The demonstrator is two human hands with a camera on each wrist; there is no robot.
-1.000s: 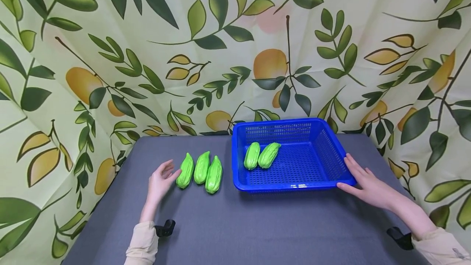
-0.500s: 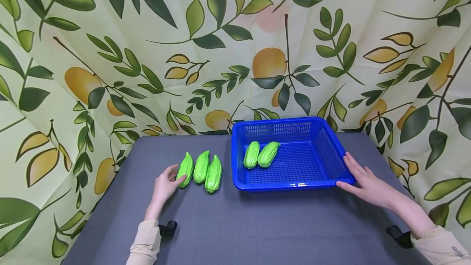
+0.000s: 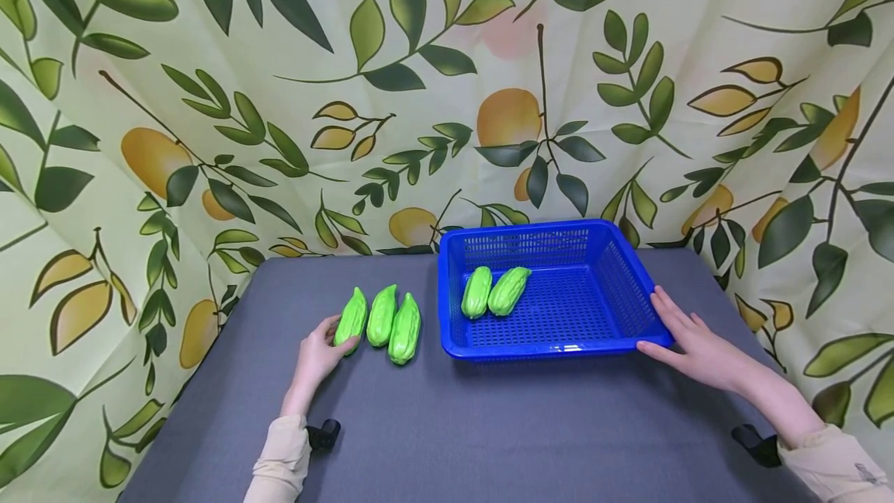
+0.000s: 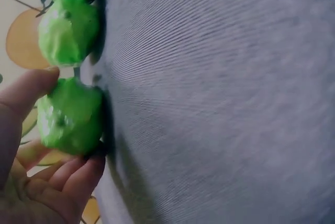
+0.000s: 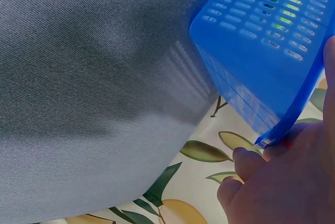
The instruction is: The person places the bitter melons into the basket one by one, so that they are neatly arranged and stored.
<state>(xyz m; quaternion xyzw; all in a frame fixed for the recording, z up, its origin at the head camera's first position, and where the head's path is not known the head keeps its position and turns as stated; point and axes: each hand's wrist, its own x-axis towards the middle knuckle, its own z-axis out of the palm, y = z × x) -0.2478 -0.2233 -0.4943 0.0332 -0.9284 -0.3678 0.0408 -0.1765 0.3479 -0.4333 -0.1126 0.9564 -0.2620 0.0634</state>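
Note:
My left hand (image 3: 317, 353) holds the leftmost green bitter gourd (image 3: 352, 317) on the table, thumb on one side and fingers on the other. In the left wrist view this bitter gourd (image 4: 70, 116) sits between the thumb and the fingertips. Just right of it lie a second bitter gourd (image 3: 382, 317) and a third bitter gourd (image 3: 405, 332). A blue plastic basket (image 3: 552, 349) stands to the right, with two bitter gourds (image 3: 478, 293) inside at its left. My right hand (image 3: 705, 352) rests with extended fingers on the basket's right rim near the front corner.
A grey cloth-covered table (image 3: 489, 433) lies under everything. Behind and at both sides hangs a leaf-and-fruit patterned curtain (image 3: 419, 115), close to the basket's back. The basket's slotted wall (image 5: 261, 25) shows in the right wrist view.
My left hand has moved right onto the leftmost bitter gourd, and its thumb and fingers have closed round it. The right hand and the basket have stayed in place.

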